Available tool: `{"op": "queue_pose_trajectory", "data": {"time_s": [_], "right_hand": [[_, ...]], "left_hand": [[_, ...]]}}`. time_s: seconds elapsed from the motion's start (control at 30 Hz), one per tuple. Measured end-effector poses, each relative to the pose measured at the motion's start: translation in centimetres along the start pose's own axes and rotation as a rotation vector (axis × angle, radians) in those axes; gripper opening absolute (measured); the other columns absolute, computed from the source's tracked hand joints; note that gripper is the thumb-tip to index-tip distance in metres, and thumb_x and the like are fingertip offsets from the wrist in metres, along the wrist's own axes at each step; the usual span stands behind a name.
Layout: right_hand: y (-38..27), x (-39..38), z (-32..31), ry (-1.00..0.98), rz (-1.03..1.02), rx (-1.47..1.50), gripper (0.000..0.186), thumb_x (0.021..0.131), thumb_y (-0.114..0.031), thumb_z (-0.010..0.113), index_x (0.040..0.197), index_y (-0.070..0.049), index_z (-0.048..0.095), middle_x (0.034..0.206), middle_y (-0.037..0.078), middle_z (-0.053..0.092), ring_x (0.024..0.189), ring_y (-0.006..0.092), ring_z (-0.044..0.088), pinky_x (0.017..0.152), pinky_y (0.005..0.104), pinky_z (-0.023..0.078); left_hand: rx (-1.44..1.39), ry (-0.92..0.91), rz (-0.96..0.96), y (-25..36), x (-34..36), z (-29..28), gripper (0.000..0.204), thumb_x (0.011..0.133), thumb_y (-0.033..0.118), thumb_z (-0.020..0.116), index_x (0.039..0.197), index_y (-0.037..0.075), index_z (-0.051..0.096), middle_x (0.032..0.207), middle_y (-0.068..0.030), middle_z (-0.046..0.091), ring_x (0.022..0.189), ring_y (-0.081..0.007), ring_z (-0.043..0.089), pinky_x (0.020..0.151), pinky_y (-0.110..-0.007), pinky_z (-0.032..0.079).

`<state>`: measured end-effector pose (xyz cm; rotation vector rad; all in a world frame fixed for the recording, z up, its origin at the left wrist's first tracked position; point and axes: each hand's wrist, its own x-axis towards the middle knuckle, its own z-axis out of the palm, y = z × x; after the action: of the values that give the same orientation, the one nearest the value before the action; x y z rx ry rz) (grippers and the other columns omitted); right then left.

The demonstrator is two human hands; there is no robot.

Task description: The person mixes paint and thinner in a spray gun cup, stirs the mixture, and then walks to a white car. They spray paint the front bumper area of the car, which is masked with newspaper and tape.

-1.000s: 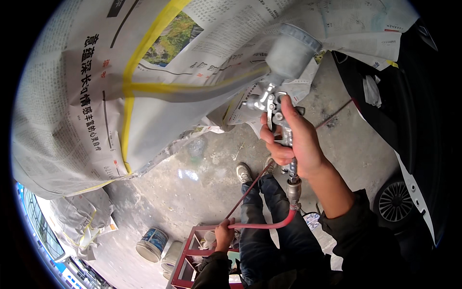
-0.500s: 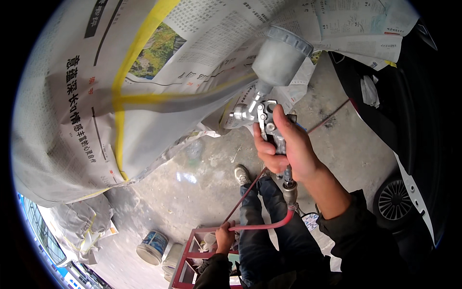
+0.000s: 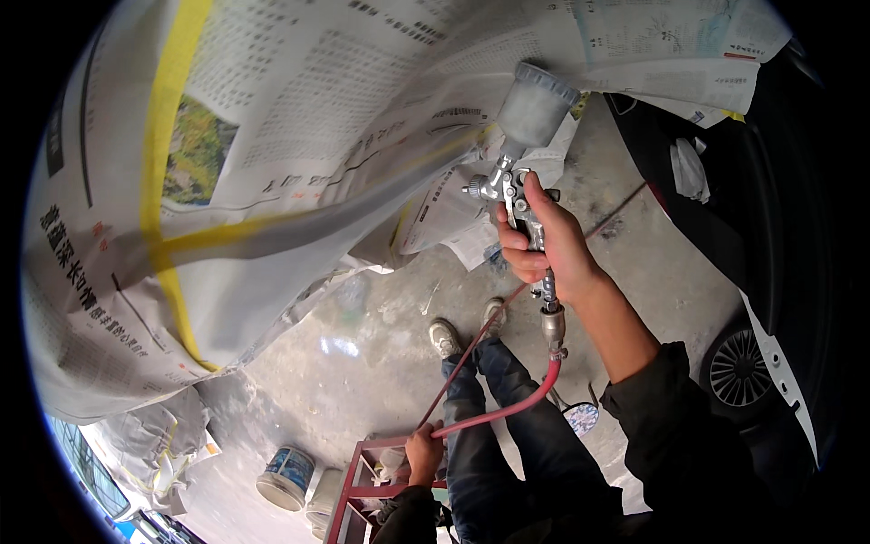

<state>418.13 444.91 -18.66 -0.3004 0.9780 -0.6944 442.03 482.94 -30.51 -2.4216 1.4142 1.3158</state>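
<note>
My right hand [image 3: 564, 249] is wrapped round the handle of a metal spray gun [image 3: 501, 181], fingers at its trigger. A translucent grey cup [image 3: 536, 111] sits tilted on top of the gun, whose nozzle points left toward a smooth grey panel [image 3: 290, 249]. Newspaper [image 3: 335, 82] and yellow tape [image 3: 156, 190] border that panel; a gap separates it from the nozzle. From the handle's lower end a red air hose [image 3: 507, 410] curves down to my left hand [image 3: 423, 455], closed around it near my leg. Any spray mist cannot be made out.
Below left stands a red metal rack [image 3: 349, 494] beside paint buckets [image 3: 288, 473]. The hose trails across the concrete floor [image 3: 362, 363] past my shoes. At right are a dark car body [image 3: 788, 227] and a wheel [image 3: 739, 367]. A wrapped part [image 3: 149, 444] lies at left.
The spray gun and my right hand have shifted slightly right and up in view. The papered panel appears farther left, and my feet have changed position. My left hand keeps hold of the hose.
</note>
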Motion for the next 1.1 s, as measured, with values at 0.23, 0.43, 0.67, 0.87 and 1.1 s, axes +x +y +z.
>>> {"op": "queue_pose_trajectory", "data": {"time_s": [0.23,0.43,0.67,0.87,1.1], "right_hand": [[-0.6,2.7,-4.5,0.045,0.012,0.034,0.053,0.094,-0.064,0.039,0.089,-0.013,0.054,0.061,-0.007,0.042,0.038,0.0017,0.027,0.037,0.0200,0.019],[-0.5,5.7,-8.7,0.072,0.019,0.068,0.053,0.093,-0.065,0.041,0.088,-0.014,0.054,0.060,-0.007,0.042,0.038,0.0015,0.027,0.037,0.0203,0.019],[0.0,9.4,-13.8,0.083,0.012,0.126,0.052,0.092,-0.064,0.045,0.088,-0.013,0.052,0.061,-0.005,0.043,0.040,0.0033,0.027,0.039,0.0212,0.020],[0.5,12.4,-16.9,0.120,0.009,0.148,0.053,0.092,-0.064,0.046,0.087,-0.012,0.051,0.061,-0.005,0.042,0.040,0.0038,0.027,0.039,0.0215,0.021],[1.8,15.3,-19.8,0.183,0.017,0.187,0.052,0.091,-0.064,0.047,0.087,-0.012,0.050,0.061,-0.004,0.043,0.041,0.0045,0.028,0.040,0.0218,0.022]], "left_hand": [[0.060,0.010,0.007,0.9,1.9,1.3,0.042,0.089,0.040,0.061,0.066,0.004,0.058,0.068,-0.0218,0.062,0.067,-0.0447,0.061,0.058,-0.053,0.046],[0.095,-0.006,-0.006,1.5,3.5,2.3,0.041,0.089,0.040,0.060,0.068,0.005,0.060,0.067,-0.0221,0.062,0.067,-0.0442,0.062,0.059,-0.053,0.047],[0.157,-0.041,-0.039,3.2,5.5,2.8,0.034,0.088,0.035,0.060,0.074,0.005,0.063,0.070,-0.0224,0.063,0.069,-0.0438,0.063,0.061,-0.052,0.048],[0.157,-0.042,-0.090,4.1,6.9,3.6,0.026,0.084,0.029,0.063,0.074,0.005,0.063,0.070,-0.0213,0.064,0.069,-0.0426,0.063,0.061,-0.051,0.048],[0.128,-0.009,-0.085,4.2,7.6,3.4,0.027,0.082,0.028,0.065,0.072,0.004,0.061,0.068,-0.0208,0.063,0.069,-0.0421,0.063,0.061,-0.050,0.048]]}}
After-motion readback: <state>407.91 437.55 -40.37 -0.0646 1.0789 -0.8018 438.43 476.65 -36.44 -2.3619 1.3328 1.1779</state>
